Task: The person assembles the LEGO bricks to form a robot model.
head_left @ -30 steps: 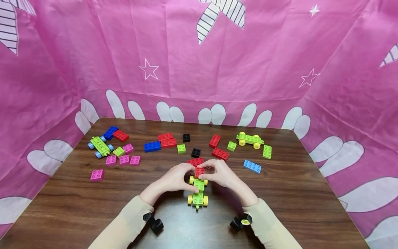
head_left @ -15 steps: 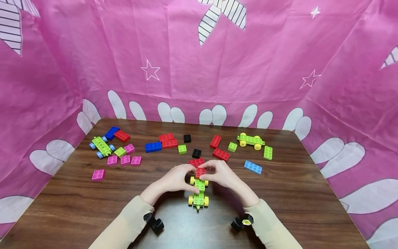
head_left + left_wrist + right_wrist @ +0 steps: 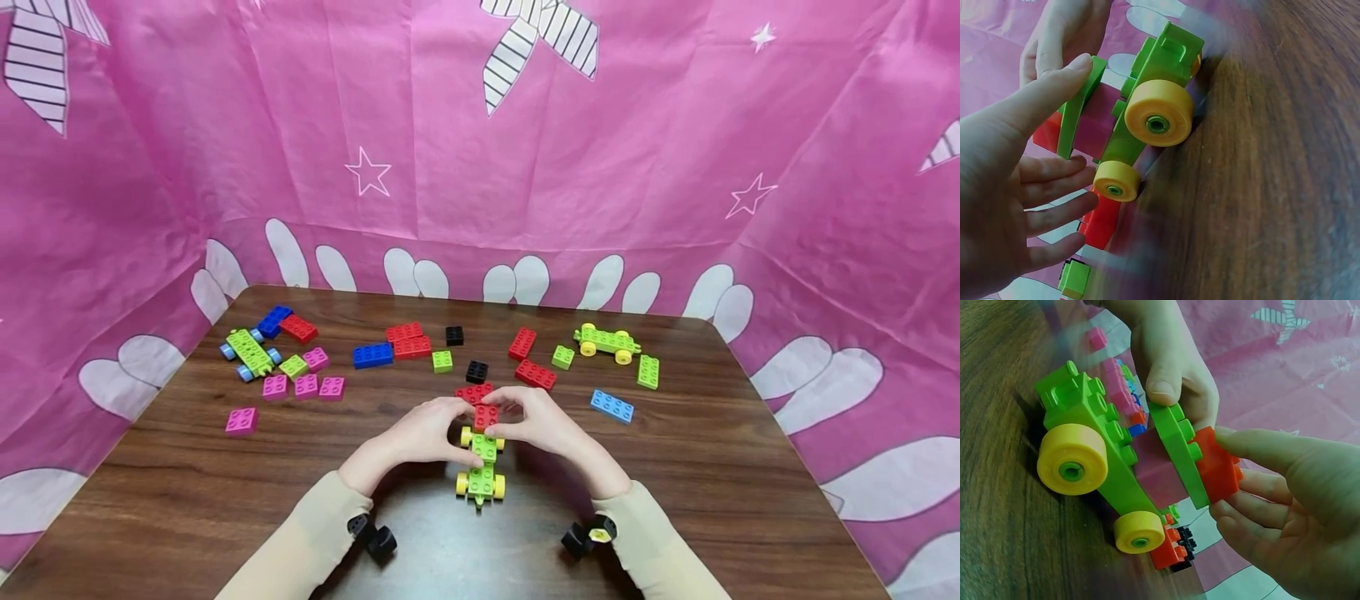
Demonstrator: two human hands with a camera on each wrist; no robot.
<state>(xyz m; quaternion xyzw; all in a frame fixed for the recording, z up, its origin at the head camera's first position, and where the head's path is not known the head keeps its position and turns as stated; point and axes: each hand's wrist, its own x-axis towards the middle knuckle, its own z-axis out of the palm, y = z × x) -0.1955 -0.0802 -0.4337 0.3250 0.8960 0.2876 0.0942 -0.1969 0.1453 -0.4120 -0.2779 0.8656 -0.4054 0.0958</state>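
A green toy car base (image 3: 481,483) with yellow wheels stands on the table before me. In the right wrist view a pink brick (image 3: 1159,464) sits on its studs, and a long green brick (image 3: 1179,450) lies across that. On the far end of the green brick is a red brick (image 3: 486,417). My right hand (image 3: 538,419) pinches the red brick between thumb and fingers. My left hand (image 3: 429,430) holds the long green brick, thumb at its near end and forefinger by its far end; the other left fingers are spread.
Another red brick (image 3: 472,392) lies just beyond the car. Red, black, blue and small green bricks are scattered behind it. Several pink bricks (image 3: 274,387) and a blue-wheeled base (image 3: 250,352) lie left. A second yellow-wheeled base (image 3: 607,341) and a light blue brick (image 3: 612,406) lie right.
The head view has shifted slightly, so everything appears a little lower and further right. Both hands keep their hold on the bricks, and the stacked car looks unchanged.
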